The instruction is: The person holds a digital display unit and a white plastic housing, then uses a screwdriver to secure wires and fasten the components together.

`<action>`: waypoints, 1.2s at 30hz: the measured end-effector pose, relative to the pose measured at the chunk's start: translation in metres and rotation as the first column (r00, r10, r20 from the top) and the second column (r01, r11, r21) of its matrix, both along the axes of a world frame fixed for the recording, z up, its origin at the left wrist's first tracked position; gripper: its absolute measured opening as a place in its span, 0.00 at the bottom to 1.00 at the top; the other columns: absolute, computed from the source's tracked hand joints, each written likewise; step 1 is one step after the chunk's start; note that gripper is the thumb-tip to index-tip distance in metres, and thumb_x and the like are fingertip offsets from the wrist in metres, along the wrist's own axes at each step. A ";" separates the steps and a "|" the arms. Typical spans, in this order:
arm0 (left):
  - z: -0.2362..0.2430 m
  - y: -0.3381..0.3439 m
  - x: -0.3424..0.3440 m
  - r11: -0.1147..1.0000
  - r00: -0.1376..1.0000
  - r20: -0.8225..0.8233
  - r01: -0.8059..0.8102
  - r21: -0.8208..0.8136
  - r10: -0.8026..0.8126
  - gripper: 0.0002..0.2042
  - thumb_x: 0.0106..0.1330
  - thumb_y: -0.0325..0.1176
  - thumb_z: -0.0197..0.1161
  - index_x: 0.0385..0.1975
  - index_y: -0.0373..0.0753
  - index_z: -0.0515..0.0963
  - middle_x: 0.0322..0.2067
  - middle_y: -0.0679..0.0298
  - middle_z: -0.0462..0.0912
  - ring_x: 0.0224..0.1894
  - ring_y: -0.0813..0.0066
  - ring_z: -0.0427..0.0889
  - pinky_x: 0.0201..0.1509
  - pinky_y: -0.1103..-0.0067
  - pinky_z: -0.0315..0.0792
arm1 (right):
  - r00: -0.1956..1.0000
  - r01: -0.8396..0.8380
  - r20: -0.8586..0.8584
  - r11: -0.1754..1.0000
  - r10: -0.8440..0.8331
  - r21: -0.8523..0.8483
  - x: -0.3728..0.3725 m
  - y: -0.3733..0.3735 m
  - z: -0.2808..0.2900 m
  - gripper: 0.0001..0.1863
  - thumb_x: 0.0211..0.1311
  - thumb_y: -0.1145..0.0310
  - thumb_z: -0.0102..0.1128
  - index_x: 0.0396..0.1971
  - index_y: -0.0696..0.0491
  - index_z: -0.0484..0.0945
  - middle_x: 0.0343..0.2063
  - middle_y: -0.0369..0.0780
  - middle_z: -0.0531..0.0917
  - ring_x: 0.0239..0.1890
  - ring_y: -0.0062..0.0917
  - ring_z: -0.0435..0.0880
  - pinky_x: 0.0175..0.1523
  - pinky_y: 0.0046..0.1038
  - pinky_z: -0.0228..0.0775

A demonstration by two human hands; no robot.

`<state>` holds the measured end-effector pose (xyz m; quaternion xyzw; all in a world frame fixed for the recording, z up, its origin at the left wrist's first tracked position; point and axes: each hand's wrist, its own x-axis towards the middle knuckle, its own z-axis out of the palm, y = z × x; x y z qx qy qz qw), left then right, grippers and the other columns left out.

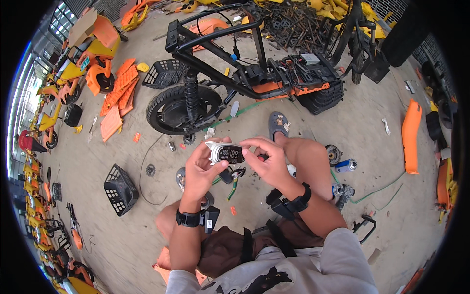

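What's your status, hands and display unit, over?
Left hand gripping display unit. Right hand at its right end. Screen facing the wearer. Left thumb overlapping its lower edge.

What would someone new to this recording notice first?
Probably the white-cased display near the centre, with pale digits on its dark face, held between the left hand and right hand. Just beyond, the stripped two-wheeler stands out, its black frame bare. Yellow-and-orange scooters crowd the left side.
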<state>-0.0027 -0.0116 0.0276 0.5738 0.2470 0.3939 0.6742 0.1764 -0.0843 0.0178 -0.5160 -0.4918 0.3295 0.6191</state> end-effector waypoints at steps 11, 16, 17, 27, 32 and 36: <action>-0.002 -0.004 -0.001 0.997 0.997 -0.004 0.076 -0.033 -0.076 0.20 0.61 0.12 0.56 0.54 0.31 0.69 0.55 0.51 0.76 0.57 0.69 0.75 0.59 0.76 0.71 | 0.969 -0.077 0.245 0.978 0.028 0.194 -0.011 -0.004 -0.005 0.13 0.54 0.80 0.66 0.41 0.55 0.83 0.41 0.38 0.78 0.23 0.11 0.74 0.27 0.15 0.65; 0.000 -0.004 -0.001 0.995 0.995 -0.037 0.095 0.001 -0.095 0.19 0.62 0.12 0.55 0.53 0.31 0.70 0.55 0.51 0.76 0.59 0.67 0.74 0.62 0.74 0.69 | 0.965 -0.104 0.257 0.980 0.058 0.170 -0.010 -0.004 -0.008 0.12 0.54 0.80 0.65 0.40 0.55 0.84 0.41 0.38 0.77 0.23 0.11 0.74 0.28 0.16 0.65; 0.001 -0.005 -0.001 0.995 0.994 -0.043 0.096 0.000 -0.096 0.19 0.62 0.12 0.55 0.54 0.31 0.70 0.55 0.51 0.76 0.59 0.67 0.74 0.62 0.74 0.69 | 0.965 -0.104 0.256 0.980 0.058 0.168 -0.010 -0.005 -0.007 0.12 0.54 0.80 0.65 0.40 0.55 0.84 0.41 0.38 0.77 0.23 0.11 0.74 0.28 0.16 0.65; -0.001 -0.002 -0.003 0.997 0.998 0.014 0.057 -0.054 -0.056 0.20 0.62 0.16 0.59 0.55 0.30 0.68 0.55 0.50 0.76 0.56 0.68 0.76 0.61 0.73 0.70 | 0.978 -0.116 0.196 0.975 0.078 0.189 -0.010 -0.002 -0.005 0.08 0.53 0.77 0.66 0.35 0.54 0.84 0.40 0.37 0.79 0.24 0.16 0.76 0.31 0.20 0.69; -0.004 -0.001 -0.003 0.997 0.997 0.070 0.035 -0.072 -0.030 0.21 0.62 0.17 0.60 0.56 0.30 0.68 0.54 0.50 0.77 0.55 0.67 0.77 0.61 0.73 0.70 | 0.985 -0.172 0.040 0.974 0.168 0.148 -0.006 -0.003 -0.005 0.06 0.55 0.76 0.65 0.34 0.56 0.83 0.36 0.36 0.80 0.20 0.11 0.70 0.28 0.18 0.64; -0.003 0.001 -0.003 0.996 0.995 0.095 -0.003 -0.084 0.011 0.20 0.61 0.16 0.60 0.54 0.31 0.68 0.54 0.49 0.77 0.56 0.66 0.77 0.61 0.72 0.70 | 0.960 -0.281 0.014 0.957 0.281 0.069 -0.002 -0.004 -0.008 0.07 0.60 0.78 0.61 0.38 0.59 0.81 0.30 0.37 0.82 0.20 0.09 0.72 0.26 0.14 0.60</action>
